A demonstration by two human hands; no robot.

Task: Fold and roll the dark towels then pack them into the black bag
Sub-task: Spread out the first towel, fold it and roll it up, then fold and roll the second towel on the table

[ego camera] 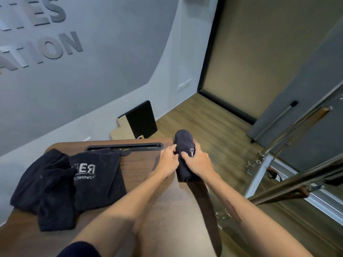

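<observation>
A dark towel rolled into a tight cylinder point(183, 140) lies at the right edge of the brown padded table point(141, 164), its far end reaching past the corner. My right hand point(198, 160) grips the roll from above, over a white embroidered logo. My left hand point(168, 160) pinches the roll's left side with curled fingers. Several loose dark towels point(74, 184) with white lettering lie in a heap on the left of the table. The black bag is not in view.
A black slotted bar point(124, 147) is set into the table's far end. A black and wooden board point(137, 123) leans on the wall behind. Metal frame rails point(289, 175) stand to the right over the wooden floor point(213, 123).
</observation>
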